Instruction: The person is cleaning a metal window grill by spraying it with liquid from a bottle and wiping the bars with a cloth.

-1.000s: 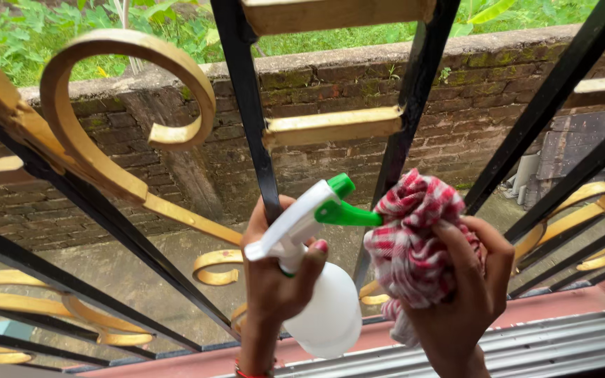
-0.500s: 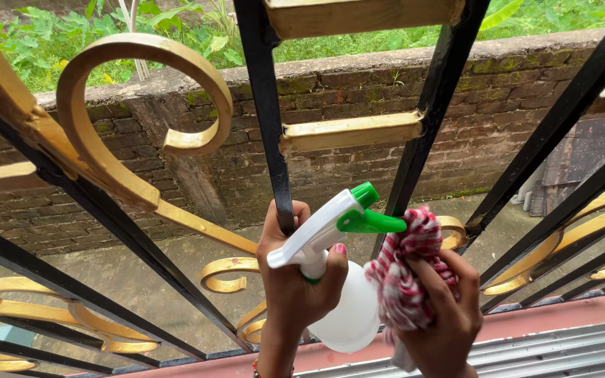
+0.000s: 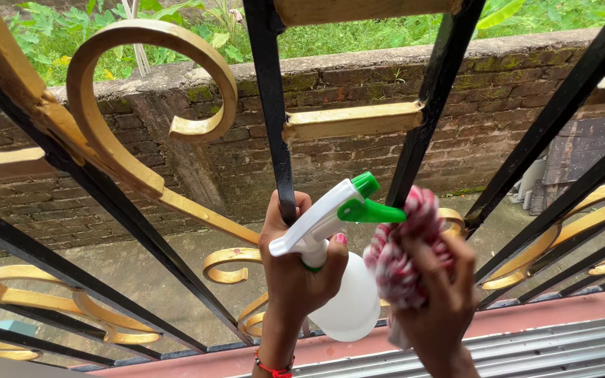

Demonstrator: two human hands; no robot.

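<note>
My left hand [image 3: 295,273] grips a white spray bottle [image 3: 348,304] with a green nozzle and trigger [image 3: 369,203], held just behind a black vertical bar [image 3: 274,126] of the window grille. My right hand [image 3: 442,301] is closed on a bunched red-and-white checked cloth [image 3: 404,252], pressed against the neighbouring slanted black bar [image 3: 421,133]. The nozzle points right, toward the cloth. The bottle's lower half is partly hidden by my right hand.
The grille has black bars and gold scrolls [image 3: 141,77] and gold crosspieces [image 3: 351,120]. Beyond it stand a mossy brick wall [image 3: 386,77], green plants and a concrete yard. A reddish sill [image 3: 547,311] and a metal window track [image 3: 561,346] run below.
My right hand with the cloth has slid down the slanted bar and then slightly back up; the cloth looks blurred from motion. The left hand and bottle shifted a little right.
</note>
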